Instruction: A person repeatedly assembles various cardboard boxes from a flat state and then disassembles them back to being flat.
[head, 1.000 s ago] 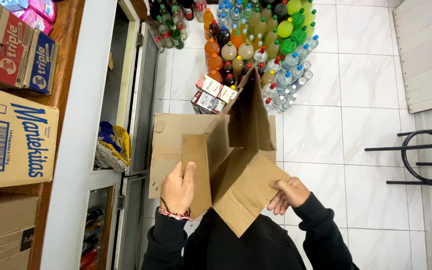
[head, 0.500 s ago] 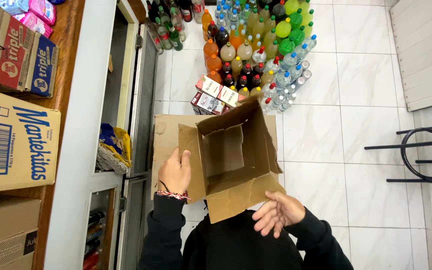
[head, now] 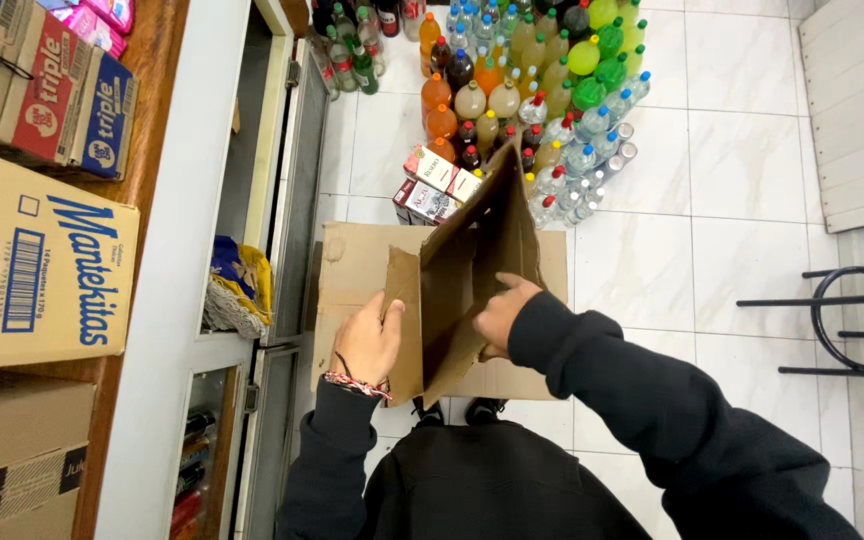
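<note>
I hold a brown cardboard box (head: 472,270) in front of me, pressed nearly flat and standing on edge, its flaps pointing away. My left hand (head: 367,340), with a woven bracelet at the wrist, grips the box's near left panel. My right hand (head: 502,312), in a black sleeve, presses against the right side of the box, fingers on the cardboard. Below the box a flattened sheet of cardboard (head: 352,280) lies on the white tiled floor.
Many coloured drink bottles (head: 522,80) stand on the floor ahead, with small cartons (head: 432,185) beside them. A wooden counter (head: 142,130) on the left carries cardboard boxes (head: 32,260). A display cabinet (head: 252,250) stands beside me. A black metal stool (head: 842,320) is on the right.
The box was open and square half a second ago; now it is folded nearly flat. My right hand rose from below the box onto its right side.
</note>
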